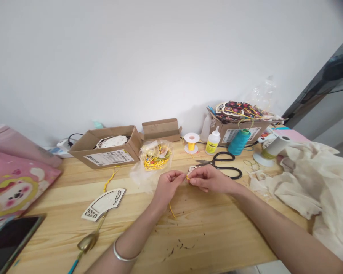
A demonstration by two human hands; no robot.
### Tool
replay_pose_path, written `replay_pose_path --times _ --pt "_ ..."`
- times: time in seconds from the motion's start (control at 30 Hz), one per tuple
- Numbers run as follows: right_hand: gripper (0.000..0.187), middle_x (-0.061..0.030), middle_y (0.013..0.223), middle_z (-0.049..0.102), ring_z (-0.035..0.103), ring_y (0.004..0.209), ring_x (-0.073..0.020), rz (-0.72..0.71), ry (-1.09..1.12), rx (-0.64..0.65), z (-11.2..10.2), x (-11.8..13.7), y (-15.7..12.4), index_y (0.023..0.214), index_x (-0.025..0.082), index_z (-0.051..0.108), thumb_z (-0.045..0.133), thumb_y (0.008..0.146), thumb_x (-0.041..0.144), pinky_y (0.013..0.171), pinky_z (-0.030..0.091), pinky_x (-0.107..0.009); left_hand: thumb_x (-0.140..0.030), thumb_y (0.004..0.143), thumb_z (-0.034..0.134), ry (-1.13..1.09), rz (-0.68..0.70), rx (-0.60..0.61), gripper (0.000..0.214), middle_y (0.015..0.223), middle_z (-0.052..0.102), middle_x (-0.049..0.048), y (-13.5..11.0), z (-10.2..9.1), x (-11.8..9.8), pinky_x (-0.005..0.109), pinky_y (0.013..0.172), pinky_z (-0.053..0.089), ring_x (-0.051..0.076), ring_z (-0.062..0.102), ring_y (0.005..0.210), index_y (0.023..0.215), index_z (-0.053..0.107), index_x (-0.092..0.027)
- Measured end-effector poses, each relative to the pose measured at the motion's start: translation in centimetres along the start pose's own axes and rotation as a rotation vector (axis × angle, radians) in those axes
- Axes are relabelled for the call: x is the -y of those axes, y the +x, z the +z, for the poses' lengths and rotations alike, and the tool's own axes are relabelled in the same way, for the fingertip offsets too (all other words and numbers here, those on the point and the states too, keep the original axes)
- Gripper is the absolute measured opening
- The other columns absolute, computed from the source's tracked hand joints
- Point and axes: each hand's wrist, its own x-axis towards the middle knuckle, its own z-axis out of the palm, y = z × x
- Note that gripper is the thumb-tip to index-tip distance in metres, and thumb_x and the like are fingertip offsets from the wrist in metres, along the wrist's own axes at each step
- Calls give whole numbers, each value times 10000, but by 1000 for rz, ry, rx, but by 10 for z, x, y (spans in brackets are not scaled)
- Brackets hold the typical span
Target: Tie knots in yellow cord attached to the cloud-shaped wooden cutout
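My left hand (169,185) and my right hand (207,179) meet fingertip to fingertip above the middle of the wooden table, both pinched closed on a thin yellow cord (172,211). Its loose tail hangs below my left hand. A small white cut-out piece (192,168) shows just behind the fingers; whether it is tied to the cord I cannot tell. Black-handled scissors (230,168) lie behind my right hand. To the left rests a white fan-shaped wooden piece (104,204) with a knotted yellow cord at its top and a gold, blue-tipped tassel-like hanging (88,242) below.
Behind the hands are a plastic bag of yellow cords (157,158), a yellow thread spool (191,144), a glue bottle (213,141) and a teal thread cone (239,142). Cardboard boxes (108,158) line the wall. Cream cloth (305,179) lies right, a phone (14,239) left.
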Motion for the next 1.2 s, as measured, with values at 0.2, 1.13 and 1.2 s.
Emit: replay_pose_path --times 0.2,1.13,1.2 --pt "222 42 508 421 344 448 -44 -40 -145 0 4 5 -2 746 135 570 460 738 327 408 260 -167 -381 619 568 -167 -43 49 255 389 278 -95 -2 -2 -2 157 339 116 13 189 333 685 521 -139" --pt "170 91 421 295 147 337 3 147 590 -257 3 1 5 706 114 572 582 655 276 333 58 -171 -346 607 565 198 164 -60 237 543 588 5 1 5 5 192 445 320 82 442 457 661 632 -125" --pt "156 99 411 240 128 343 -1 153 623 -267 2 0 6 687 114 563 588 648 263 336 52 -172 -340 615 558 213 169 -63 231 536 580 1 1 7 6 190 437 306 78 426 447 670 631 -129"
